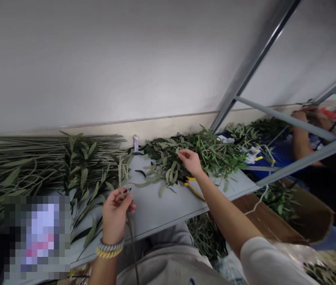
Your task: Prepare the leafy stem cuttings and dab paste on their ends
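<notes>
My left hand [117, 211] is closed around a thin green stem [131, 237]. The stem forks into bare prongs above my fingers and runs down past the table's front edge. Over a heap of green leafy sprigs [168, 166], my right hand [191, 161] has its fingers pinched together at the leaves. Whether a leaf or sprig is between those fingertips is too small to tell. Yellow-handled pliers [196, 190] lie on the table under my right forearm, partly hidden by it. Long leafy stems [37, 154] are piled to the left of my left hand.
A small tube [135, 143] stands by the wall behind the grey table [153, 209]. A metal frame [251, 63] slants across the right side. Beyond it, a co-worker's arm [301, 138] reaches over a blue surface. Below sits a cardboard box [310, 217] with leafy stems.
</notes>
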A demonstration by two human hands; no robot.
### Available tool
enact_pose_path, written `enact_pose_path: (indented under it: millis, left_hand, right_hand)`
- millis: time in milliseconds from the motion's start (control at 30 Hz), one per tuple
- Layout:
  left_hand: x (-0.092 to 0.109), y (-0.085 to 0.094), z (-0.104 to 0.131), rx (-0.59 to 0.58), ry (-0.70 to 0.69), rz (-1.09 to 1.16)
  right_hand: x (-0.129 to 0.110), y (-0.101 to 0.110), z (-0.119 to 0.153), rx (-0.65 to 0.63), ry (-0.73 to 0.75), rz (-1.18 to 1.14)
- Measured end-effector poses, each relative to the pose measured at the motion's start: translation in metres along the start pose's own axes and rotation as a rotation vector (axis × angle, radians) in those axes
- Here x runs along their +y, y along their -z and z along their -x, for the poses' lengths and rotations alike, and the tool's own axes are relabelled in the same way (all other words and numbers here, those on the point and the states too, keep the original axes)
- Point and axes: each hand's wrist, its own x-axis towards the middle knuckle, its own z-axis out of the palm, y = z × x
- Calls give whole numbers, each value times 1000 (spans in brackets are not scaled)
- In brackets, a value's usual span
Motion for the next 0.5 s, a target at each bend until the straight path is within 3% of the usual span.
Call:
enact_pose_path:
  millis: [200, 333, 500]
  left_hand:
    - [-6, 11, 3, 51, 21, -52]
    - [-7, 25, 1, 62, 31, -77]
    - [-3, 30, 2, 21, 89, -100]
  right_hand:
    - [-5, 11, 37, 24, -104, -483]
    - [-3, 19, 65, 32, -305, -919]
    - [2, 26, 78, 133, -336, -1003]
